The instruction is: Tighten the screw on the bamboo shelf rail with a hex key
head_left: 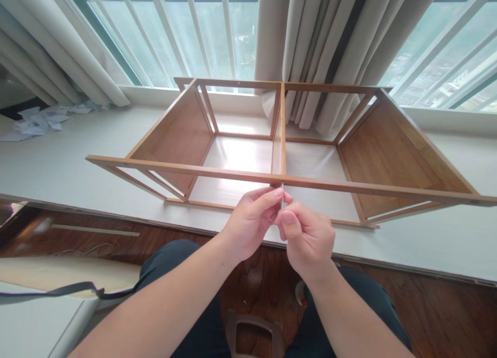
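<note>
Screw (282,196), a thin metal pin under the near rail of the wooden frame (194,169), sits pinched between fingers of the left hand (250,223) and right hand (308,239). Small, stiff, probably slippery; best gripped by its shank.

The frame (295,182) is smooth, lightly glossy brown wood. The screw (282,195) looks like dull grey metal. The ledge (58,161) is matt white; the floor (446,316) is dark polished wood. The curtains (310,52) are soft beige cloth; crumpled white paper (37,120) lies nearby.
</note>
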The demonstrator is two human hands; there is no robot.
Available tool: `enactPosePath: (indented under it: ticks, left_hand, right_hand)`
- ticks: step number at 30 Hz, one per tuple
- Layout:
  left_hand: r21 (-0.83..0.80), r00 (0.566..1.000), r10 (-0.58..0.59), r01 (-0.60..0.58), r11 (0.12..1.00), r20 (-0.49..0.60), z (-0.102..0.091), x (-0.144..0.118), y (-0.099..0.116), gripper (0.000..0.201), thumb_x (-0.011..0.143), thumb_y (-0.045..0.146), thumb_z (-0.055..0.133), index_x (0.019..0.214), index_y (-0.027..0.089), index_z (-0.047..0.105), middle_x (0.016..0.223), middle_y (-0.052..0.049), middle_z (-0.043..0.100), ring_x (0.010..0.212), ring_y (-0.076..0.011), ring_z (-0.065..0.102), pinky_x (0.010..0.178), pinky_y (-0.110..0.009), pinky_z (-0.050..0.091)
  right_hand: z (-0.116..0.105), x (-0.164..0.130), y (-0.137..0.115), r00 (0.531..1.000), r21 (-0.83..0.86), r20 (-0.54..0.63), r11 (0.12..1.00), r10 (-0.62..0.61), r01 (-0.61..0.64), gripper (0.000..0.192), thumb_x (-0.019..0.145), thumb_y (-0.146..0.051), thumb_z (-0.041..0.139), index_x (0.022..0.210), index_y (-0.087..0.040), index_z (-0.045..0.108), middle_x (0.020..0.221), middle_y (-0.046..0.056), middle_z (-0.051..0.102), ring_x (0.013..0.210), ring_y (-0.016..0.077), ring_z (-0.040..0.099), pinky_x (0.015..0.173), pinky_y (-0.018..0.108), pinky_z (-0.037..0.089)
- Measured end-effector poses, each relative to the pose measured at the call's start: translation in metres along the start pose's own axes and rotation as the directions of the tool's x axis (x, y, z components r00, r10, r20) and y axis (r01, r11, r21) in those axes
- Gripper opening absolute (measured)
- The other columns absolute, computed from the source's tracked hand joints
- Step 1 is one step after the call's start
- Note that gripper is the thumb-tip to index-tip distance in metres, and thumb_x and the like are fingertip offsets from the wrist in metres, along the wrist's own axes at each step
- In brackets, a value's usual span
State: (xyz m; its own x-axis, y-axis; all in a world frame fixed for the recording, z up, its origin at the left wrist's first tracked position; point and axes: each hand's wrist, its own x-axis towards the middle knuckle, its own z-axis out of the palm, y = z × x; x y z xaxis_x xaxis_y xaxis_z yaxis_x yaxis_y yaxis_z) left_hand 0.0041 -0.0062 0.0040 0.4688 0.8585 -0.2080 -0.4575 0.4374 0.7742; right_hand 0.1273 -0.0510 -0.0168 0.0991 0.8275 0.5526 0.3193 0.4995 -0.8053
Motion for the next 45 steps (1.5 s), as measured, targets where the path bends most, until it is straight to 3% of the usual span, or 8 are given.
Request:
enactPosePath:
  ticks: [13, 20, 26, 30, 33, 39, 42, 45]
  left_hand:
    - [0.03, 1.0, 0.009, -0.009, 0.999, -0.013, 0.001, 0.0, -0.001, 0.027, 0.086, 0.039, 0.074, 0.076, 0.015, 0.075, 0.062, -0.001, 0.06, 0.061, -0.0119, 0.057, 0.062, -0.024, 0.044]
    - [0.016, 1.0, 0.016, -0.016, 1.0, -0.019, 0.003, -0.001, -0.001, 0.028, 0.085, 0.039, 0.076, 0.074, 0.013, 0.074, 0.064, -0.001, 0.06, 0.06, -0.0106, 0.056, 0.059, -0.022, 0.043]
    - [0.035, 0.999, 0.022, -0.02, 0.999, -0.037, 0.002, -0.001, -0.003, 0.029, 0.086, 0.039, 0.075, 0.074, 0.013, 0.073, 0.059, 0.0, 0.056, 0.059, -0.0098, 0.055, 0.059, -0.02, 0.043]
    - [0.028, 0.999, 0.039, -0.04, 0.999, 0.023, 0.002, -0.001, -0.003, 0.028, 0.091, 0.037, 0.07, 0.075, 0.014, 0.07, 0.055, 0.002, 0.055, 0.051, -0.01, 0.056, 0.056, -0.021, 0.047]
    - [0.022, 0.999, 0.018, -0.019, 1.0, 0.05, 0.001, -0.001, -0.003, 0.028, 0.092, 0.039, 0.068, 0.077, 0.015, 0.069, 0.051, 0.003, 0.056, 0.042, -0.0114, 0.057, 0.047, -0.022, 0.046]
    - [0.034, 0.997, -0.057, 0.056, 0.998, 0.052, -0.002, 0.001, -0.004, 0.03, 0.091, 0.045, 0.067, 0.083, 0.016, 0.067, 0.045, 0.004, 0.055, 0.031, -0.0172, 0.055, 0.029, -0.024, 0.041]
    - [0.029, 0.994, -0.088, 0.086, 0.996, 0.065, -0.003, 0.002, -0.005, 0.031, 0.09, 0.047, 0.066, 0.085, 0.016, 0.066, 0.044, 0.004, 0.056, 0.03, -0.0198, 0.055, 0.026, -0.028, 0.044]
    - [0.028, 0.994, -0.084, 0.082, 0.996, 0.071, -0.004, 0.002, -0.006, 0.032, 0.09, 0.047, 0.066, 0.085, 0.016, 0.066, 0.044, 0.003, 0.057, 0.03, -0.0204, 0.056, 0.027, -0.027, 0.044]
  right_hand:
    - [-0.002, 0.006, -0.001, 0.989, -0.184, 0.005, 0.972, -0.151, 0.149, 0.033, 0.1, -0.029, 0.056, 0.069, -0.019, 0.058, 0.057, -0.003, 0.056, 0.051, 0.0096, 0.049, 0.055, 0.023, 0.041]
    - [-0.001, 0.003, -0.004, 0.998, -0.207, 0.007, 0.977, -0.06, 0.06, 0.032, 0.101, -0.025, 0.052, 0.071, -0.019, 0.063, 0.062, 0.001, 0.063, 0.057, 0.012, 0.059, 0.061, 0.025, 0.044]
    - [0.0, 0.003, -0.005, 0.998, -0.209, -0.018, 0.976, -0.059, 0.054, 0.037, 0.1, -0.024, 0.049, 0.065, -0.02, 0.057, 0.059, 0.0, 0.058, 0.053, 0.0115, 0.053, 0.056, 0.026, 0.039]
    - [-0.001, 0.003, -0.008, 1.0, -0.078, 0.015, 0.997, 0.015, -0.014, 0.039, 0.102, -0.024, 0.044, 0.064, -0.02, 0.056, 0.054, -0.003, 0.049, 0.05, 0.0107, 0.047, 0.054, 0.026, 0.039]
    - [0.001, 0.0, -0.009, 0.986, 0.123, 0.053, 0.979, 0.157, -0.163, 0.041, 0.104, -0.03, 0.042, 0.068, -0.02, 0.059, 0.054, -0.002, 0.053, 0.051, 0.0122, 0.05, 0.055, 0.026, 0.043]
    - [0.013, -0.009, -0.007, 0.901, 0.551, 0.134, 0.725, 0.412, -0.413, 0.041, 0.1, -0.042, 0.048, 0.07, -0.018, 0.062, 0.051, -0.002, 0.055, 0.042, 0.0118, 0.049, 0.043, 0.025, 0.04]
    - [0.015, -0.01, -0.007, 0.867, 0.634, 0.193, 0.616, 0.46, -0.468, 0.04, 0.098, -0.044, 0.052, 0.07, -0.018, 0.063, 0.05, -0.002, 0.055, 0.04, 0.0115, 0.049, 0.04, 0.023, 0.037]
    - [0.014, -0.009, -0.007, 0.864, 0.642, 0.206, 0.602, 0.461, -0.474, 0.04, 0.097, -0.046, 0.055, 0.07, -0.017, 0.064, 0.05, -0.002, 0.055, 0.04, 0.0112, 0.049, 0.04, 0.023, 0.037]
